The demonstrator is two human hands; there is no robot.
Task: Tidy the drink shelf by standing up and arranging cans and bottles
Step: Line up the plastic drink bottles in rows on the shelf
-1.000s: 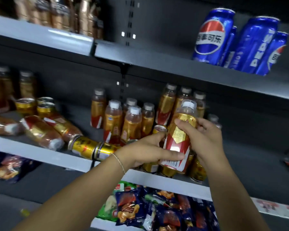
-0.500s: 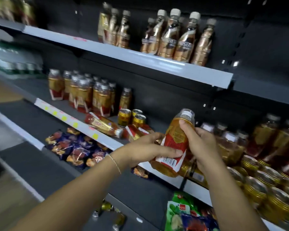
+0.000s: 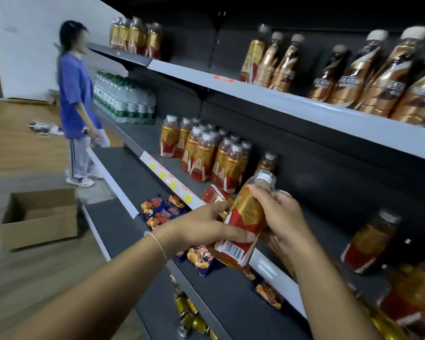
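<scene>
I hold a gold-and-red drink bottle (image 3: 246, 217) with a white cap, tilted, in front of the middle shelf (image 3: 270, 263). My left hand (image 3: 206, 229) grips its lower label from the left. My right hand (image 3: 280, 214) wraps its upper body just under the cap. Behind my hands another bottle of the same kind (image 3: 214, 195) lies on its side on the shelf. A group of the same bottles (image 3: 206, 153) stands upright further left on that shelf. More stand blurred at the right (image 3: 368, 241).
The top shelf (image 3: 255, 87) carries brown-gold bottles (image 3: 383, 77). Snack bags (image 3: 162, 212) lie on the lower shelf and gold cans (image 3: 189, 315) lie below. A person in a blue shirt (image 3: 76, 99) stands at the aisle's far left, near water bottles (image 3: 125, 99). An open cardboard box (image 3: 39, 217) sits on the floor.
The view has swung left along the aisle, bringing the person and the box into sight. Both hands keep their hold on the bottle, which now tilts more.
</scene>
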